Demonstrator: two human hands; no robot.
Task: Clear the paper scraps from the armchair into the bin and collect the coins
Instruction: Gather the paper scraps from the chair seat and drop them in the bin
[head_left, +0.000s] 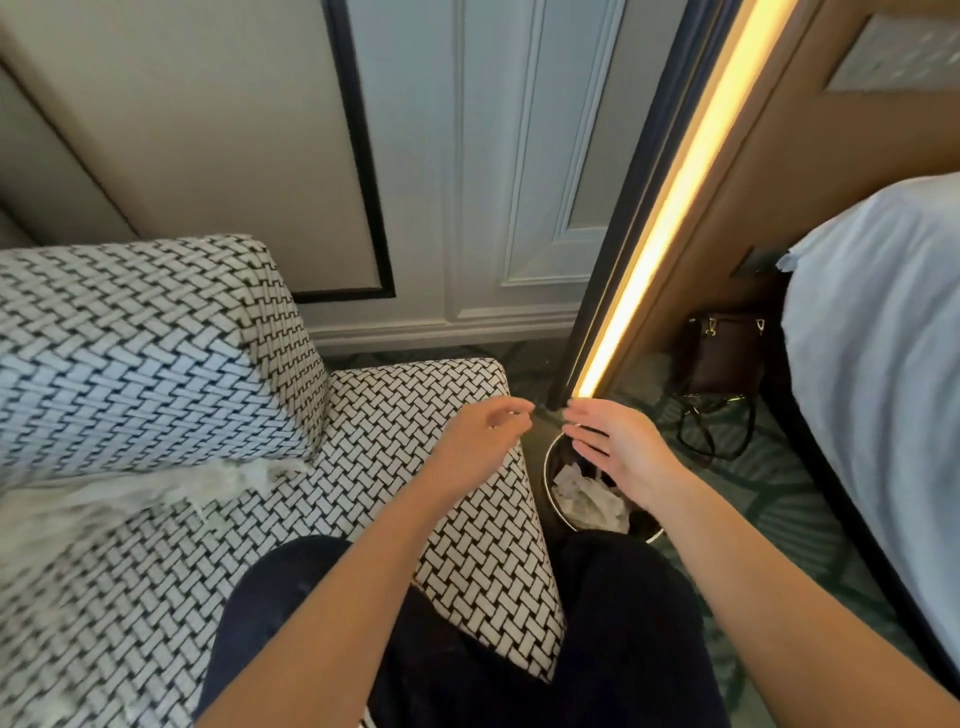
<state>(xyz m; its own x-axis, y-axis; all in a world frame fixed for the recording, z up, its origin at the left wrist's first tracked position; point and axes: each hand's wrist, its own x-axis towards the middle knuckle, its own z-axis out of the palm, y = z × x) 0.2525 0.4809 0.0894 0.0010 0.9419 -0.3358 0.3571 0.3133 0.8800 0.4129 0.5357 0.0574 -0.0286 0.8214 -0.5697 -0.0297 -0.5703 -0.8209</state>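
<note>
An armchair (156, 364) in black-and-white woven pattern fills the left. A round metal bin (549, 486) stands on the floor just right of its arm, with crumpled white paper scraps (587, 499) inside. My right hand (618, 449) hovers over the bin with straight fingers and holds nothing. My left hand (485, 431) is above the armchair's right arm, by the bin's edge, fingers loosely curled, nothing visible in it. No coins show in this view.
A fringed pale throw (130, 493) lies on the seat. A dark handbag (719, 364) with straps sits on the green carpet beyond the bin. A bed with white linen (883, 364) runs along the right. A lit vertical strip (670, 208) and panelled wall stand behind.
</note>
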